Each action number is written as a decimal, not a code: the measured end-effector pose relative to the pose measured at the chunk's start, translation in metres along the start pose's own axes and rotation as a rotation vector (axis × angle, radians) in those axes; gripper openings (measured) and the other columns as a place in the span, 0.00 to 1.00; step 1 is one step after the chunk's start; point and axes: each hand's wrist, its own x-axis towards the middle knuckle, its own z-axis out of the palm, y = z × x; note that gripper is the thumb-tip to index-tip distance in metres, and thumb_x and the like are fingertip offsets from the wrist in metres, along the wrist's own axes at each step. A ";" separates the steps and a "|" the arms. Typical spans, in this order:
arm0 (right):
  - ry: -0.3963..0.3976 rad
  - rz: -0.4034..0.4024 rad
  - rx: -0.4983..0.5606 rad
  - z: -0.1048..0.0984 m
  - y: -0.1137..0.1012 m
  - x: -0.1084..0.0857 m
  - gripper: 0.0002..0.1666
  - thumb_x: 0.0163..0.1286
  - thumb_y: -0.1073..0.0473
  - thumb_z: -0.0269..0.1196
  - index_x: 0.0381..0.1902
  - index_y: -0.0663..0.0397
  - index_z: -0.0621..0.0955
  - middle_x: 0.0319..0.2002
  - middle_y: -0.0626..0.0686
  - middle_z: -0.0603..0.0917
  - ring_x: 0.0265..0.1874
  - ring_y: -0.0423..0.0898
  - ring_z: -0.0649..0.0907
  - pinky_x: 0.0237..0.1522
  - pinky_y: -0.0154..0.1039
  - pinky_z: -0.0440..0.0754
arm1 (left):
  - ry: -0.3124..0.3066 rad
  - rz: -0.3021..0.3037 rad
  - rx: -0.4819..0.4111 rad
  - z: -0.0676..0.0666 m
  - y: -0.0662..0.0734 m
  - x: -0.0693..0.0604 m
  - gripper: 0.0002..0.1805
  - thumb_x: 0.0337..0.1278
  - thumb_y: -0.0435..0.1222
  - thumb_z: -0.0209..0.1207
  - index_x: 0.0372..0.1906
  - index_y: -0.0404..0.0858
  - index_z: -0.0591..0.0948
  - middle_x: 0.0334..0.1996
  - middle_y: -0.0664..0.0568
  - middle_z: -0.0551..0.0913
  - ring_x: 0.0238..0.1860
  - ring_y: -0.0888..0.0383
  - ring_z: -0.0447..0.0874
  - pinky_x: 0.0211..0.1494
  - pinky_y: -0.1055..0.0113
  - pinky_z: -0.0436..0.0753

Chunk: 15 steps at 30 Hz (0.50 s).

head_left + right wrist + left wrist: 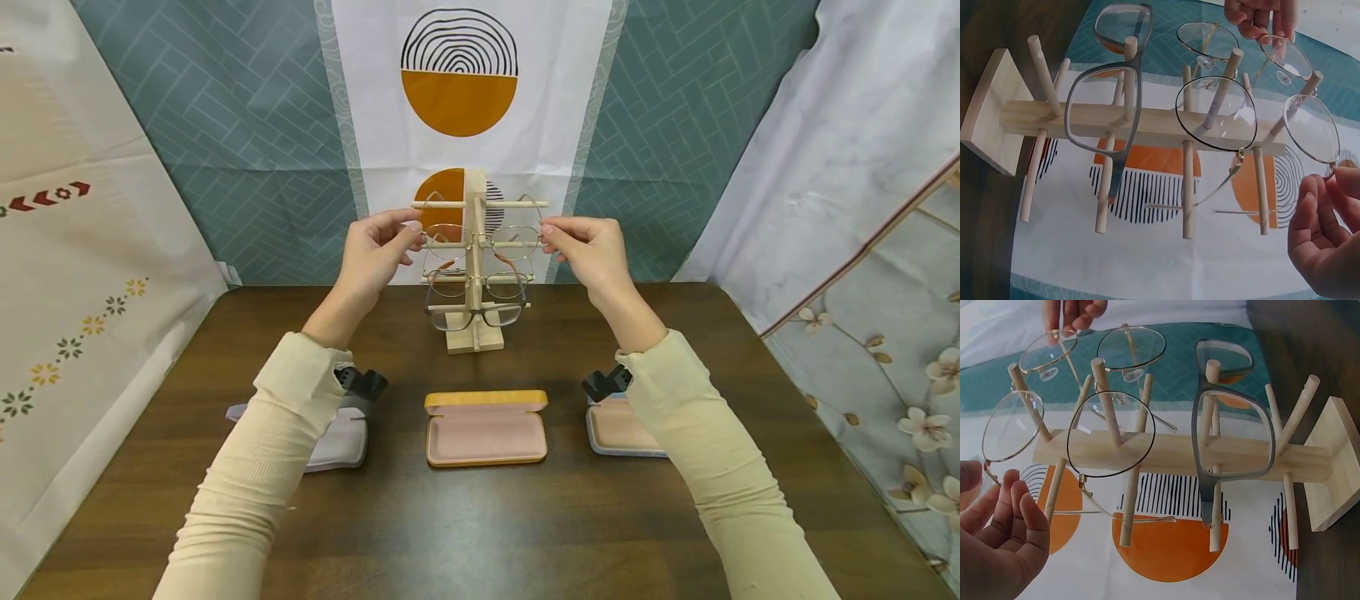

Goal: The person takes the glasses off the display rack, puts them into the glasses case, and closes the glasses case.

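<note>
In the head view, both hands are raised at a wooden eyeglass stand (pixel 477 187). My left hand (pixel 373 257) pinches one side of thin gold-rimmed eyeglasses (pixel 516 242) level with the upper pegs, and my right hand (pixel 594 252) pinches the other side. Round thin-rimmed glasses (pixel 1110 434) hang on the pegs below, with thick grey-framed glasses (pixel 1202 434) lower still. From the right wrist view, fingertips hold the gold rim's hinge end (pixel 1311 129). Whether the held glasses touch a peg, I cannot tell.
An open yellow case (pixel 487 439) with pink lining lies before the stand. To the left is an open grey-white case (pixel 342 442), partly behind the sleeve. An open blue-edged case (pixel 621 427) is at right, also partly covered. Fabric hangs behind the brown table (pixel 465 533).
</note>
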 end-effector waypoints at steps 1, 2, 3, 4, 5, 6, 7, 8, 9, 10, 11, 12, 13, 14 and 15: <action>-0.001 0.001 0.009 0.000 0.000 0.000 0.14 0.62 0.63 0.62 0.41 0.69 0.82 0.25 0.45 0.83 0.24 0.39 0.80 0.28 0.31 0.78 | -0.006 0.002 -0.003 0.000 0.000 0.000 0.14 0.59 0.31 0.55 0.47 0.26 0.78 0.23 0.56 0.79 0.28 0.60 0.78 0.25 0.75 0.76; -0.001 0.001 0.017 0.000 0.000 0.000 0.14 0.62 0.63 0.62 0.41 0.69 0.82 0.24 0.45 0.83 0.23 0.39 0.80 0.27 0.31 0.78 | -0.012 0.003 -0.006 0.001 -0.001 0.001 0.15 0.59 0.31 0.55 0.47 0.26 0.78 0.24 0.55 0.79 0.28 0.61 0.78 0.26 0.75 0.76; -0.002 0.002 0.026 0.001 -0.001 0.000 0.13 0.62 0.63 0.62 0.41 0.70 0.82 0.24 0.45 0.83 0.23 0.38 0.80 0.27 0.30 0.77 | -0.014 0.003 -0.010 0.001 -0.001 0.001 0.14 0.59 0.31 0.55 0.47 0.26 0.78 0.24 0.54 0.80 0.28 0.61 0.78 0.26 0.75 0.76; -0.002 0.003 0.033 0.001 -0.001 0.000 0.13 0.62 0.64 0.62 0.41 0.70 0.82 0.24 0.44 0.83 0.23 0.38 0.80 0.27 0.30 0.77 | -0.013 0.001 -0.017 0.002 -0.001 0.001 0.14 0.59 0.31 0.55 0.47 0.25 0.78 0.25 0.52 0.80 0.28 0.61 0.78 0.26 0.75 0.76; -0.003 0.002 0.040 0.001 -0.001 0.000 0.13 0.62 0.64 0.61 0.41 0.70 0.82 0.24 0.44 0.83 0.23 0.38 0.80 0.27 0.30 0.77 | -0.010 -0.003 -0.026 0.002 -0.001 0.001 0.14 0.58 0.31 0.56 0.46 0.25 0.78 0.26 0.49 0.80 0.28 0.61 0.78 0.27 0.75 0.77; -0.003 0.002 0.046 0.002 -0.001 0.000 0.13 0.61 0.64 0.61 0.41 0.70 0.81 0.23 0.44 0.83 0.23 0.38 0.80 0.27 0.29 0.77 | -0.004 -0.008 -0.036 0.003 -0.001 0.001 0.14 0.58 0.30 0.56 0.46 0.25 0.78 0.27 0.48 0.80 0.28 0.61 0.78 0.27 0.75 0.77; -0.004 0.001 0.054 0.002 -0.001 -0.001 0.13 0.61 0.65 0.62 0.41 0.71 0.81 0.23 0.44 0.83 0.22 0.38 0.80 0.27 0.29 0.77 | 0.002 -0.011 -0.046 0.004 -0.001 0.001 0.13 0.58 0.30 0.56 0.45 0.24 0.78 0.27 0.47 0.80 0.28 0.61 0.77 0.28 0.75 0.77; -0.004 0.000 0.060 0.002 -0.001 -0.001 0.13 0.61 0.65 0.62 0.40 0.71 0.81 0.23 0.44 0.83 0.22 0.38 0.80 0.27 0.29 0.77 | 0.009 -0.015 -0.054 0.004 -0.001 0.002 0.13 0.57 0.29 0.56 0.44 0.24 0.79 0.27 0.47 0.80 0.28 0.61 0.77 0.28 0.75 0.78; -0.006 -0.002 0.068 0.002 -0.001 0.000 0.13 0.61 0.65 0.62 0.40 0.72 0.81 0.23 0.44 0.83 0.22 0.38 0.80 0.27 0.29 0.77 | 0.016 -0.016 -0.061 0.004 -0.001 0.002 0.12 0.57 0.29 0.56 0.43 0.24 0.79 0.27 0.48 0.80 0.27 0.61 0.77 0.29 0.75 0.78; -0.007 -0.005 0.073 0.002 -0.001 0.000 0.13 0.61 0.66 0.62 0.40 0.72 0.81 0.23 0.44 0.83 0.22 0.38 0.80 0.27 0.29 0.77 | 0.020 -0.017 -0.069 0.005 -0.001 0.002 0.12 0.57 0.28 0.56 0.43 0.23 0.79 0.26 0.48 0.80 0.27 0.62 0.77 0.29 0.75 0.78; -0.008 -0.008 0.078 0.003 -0.001 0.000 0.13 0.61 0.66 0.62 0.40 0.73 0.81 0.23 0.45 0.83 0.22 0.38 0.80 0.27 0.29 0.77 | 0.025 -0.017 -0.072 0.005 0.000 0.002 0.12 0.56 0.28 0.57 0.42 0.22 0.79 0.25 0.50 0.80 0.26 0.62 0.77 0.30 0.75 0.78; -0.009 -0.009 0.082 0.003 -0.001 0.000 0.13 0.61 0.66 0.62 0.40 0.73 0.81 0.23 0.45 0.83 0.22 0.38 0.80 0.27 0.28 0.77 | 0.031 -0.016 -0.074 0.005 0.000 0.002 0.12 0.56 0.28 0.57 0.42 0.22 0.79 0.25 0.51 0.80 0.26 0.62 0.76 0.30 0.75 0.78; -0.010 -0.011 0.085 0.003 -0.001 0.000 0.13 0.61 0.67 0.62 0.40 0.73 0.81 0.22 0.45 0.83 0.22 0.38 0.80 0.27 0.28 0.77 | 0.036 -0.015 -0.075 0.006 0.000 0.002 0.11 0.56 0.28 0.57 0.41 0.22 0.79 0.24 0.51 0.81 0.25 0.63 0.76 0.30 0.75 0.78; -0.011 -0.011 0.086 0.003 -0.001 0.000 0.13 0.61 0.67 0.62 0.41 0.73 0.81 0.22 0.45 0.83 0.22 0.38 0.80 0.27 0.28 0.77 | 0.040 -0.014 -0.076 0.006 0.000 0.002 0.11 0.56 0.28 0.57 0.41 0.22 0.79 0.24 0.51 0.81 0.24 0.63 0.76 0.30 0.75 0.78; -0.013 -0.012 0.086 0.003 -0.001 -0.001 0.13 0.61 0.67 0.62 0.41 0.73 0.81 0.22 0.45 0.83 0.22 0.38 0.80 0.28 0.28 0.77 | 0.044 -0.014 -0.077 0.006 0.001 0.002 0.11 0.55 0.28 0.58 0.40 0.22 0.79 0.24 0.51 0.81 0.23 0.63 0.76 0.31 0.75 0.78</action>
